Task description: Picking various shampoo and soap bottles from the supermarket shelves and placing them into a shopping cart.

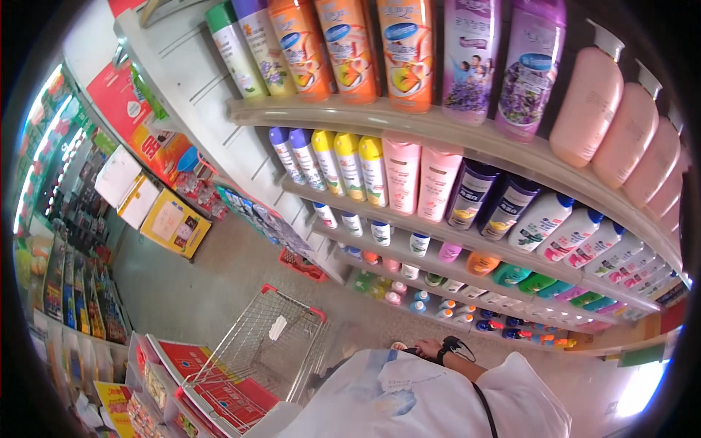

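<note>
My right hand [430,348] is low in front of my white shirt [383,388], with a black band and a dangling strap at the wrist. Its fingers look small and partly curled; whether they hold anything is unclear. Part of a sandalled foot shows beside it. My left hand is out of view. A wire shopping cart [315,350] with red corner pieces stands to the left of my body, a white tag on its mesh. Before me rises a curved shelf unit [361,117] with orange bottles [408,60], purple bottles [528,76], pink pump bottles [589,109] and yellow-capped spray cans [348,164].
Lower shelves carry shampoo-like bottles [542,224] and small capped bottles [419,301]. A red basket [302,265] sits on the floor by the shelf end. Yellow and white boxes [175,224] stand farther left. Bins of packaged goods [150,405] lie at the lower left, beside the cart.
</note>
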The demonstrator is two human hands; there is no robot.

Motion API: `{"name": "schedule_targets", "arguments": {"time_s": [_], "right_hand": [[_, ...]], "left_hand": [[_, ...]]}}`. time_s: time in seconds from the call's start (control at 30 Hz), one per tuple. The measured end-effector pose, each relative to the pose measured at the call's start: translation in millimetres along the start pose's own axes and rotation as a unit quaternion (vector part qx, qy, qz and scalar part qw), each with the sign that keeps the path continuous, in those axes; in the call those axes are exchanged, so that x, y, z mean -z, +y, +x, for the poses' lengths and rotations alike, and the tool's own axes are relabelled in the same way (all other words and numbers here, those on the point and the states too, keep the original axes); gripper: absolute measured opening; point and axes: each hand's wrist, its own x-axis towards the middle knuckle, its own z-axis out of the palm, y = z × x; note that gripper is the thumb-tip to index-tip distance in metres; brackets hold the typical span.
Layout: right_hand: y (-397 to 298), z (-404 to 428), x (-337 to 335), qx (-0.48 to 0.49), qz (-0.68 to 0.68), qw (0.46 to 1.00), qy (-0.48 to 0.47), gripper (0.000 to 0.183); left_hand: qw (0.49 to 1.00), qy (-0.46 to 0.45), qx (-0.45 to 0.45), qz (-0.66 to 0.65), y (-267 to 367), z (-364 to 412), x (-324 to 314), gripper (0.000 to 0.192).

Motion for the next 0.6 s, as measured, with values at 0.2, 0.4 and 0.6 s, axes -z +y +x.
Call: {"name": "schedule_targets", "arguments": {"time_s": [0.2,0.4,0.6], "right_hand": [[8,4,0,0.049,-0.055,0.997,-0.007,0.038],[-1,2,-2,0.04,-0.054,0.998,0.011,0.027],[-9,-21,-2,0.085,-0.092,0.992,0.02,0.028]], "left_hand": [[1.0,-0.008,-0.005,0.026,7,7,6,0.035],[0.998,-0.021,0.006,0.052,-1,-6,0,0.034],[0.95,-0.12,-0.011,0.289,-57,-21,25,0.034]]}}
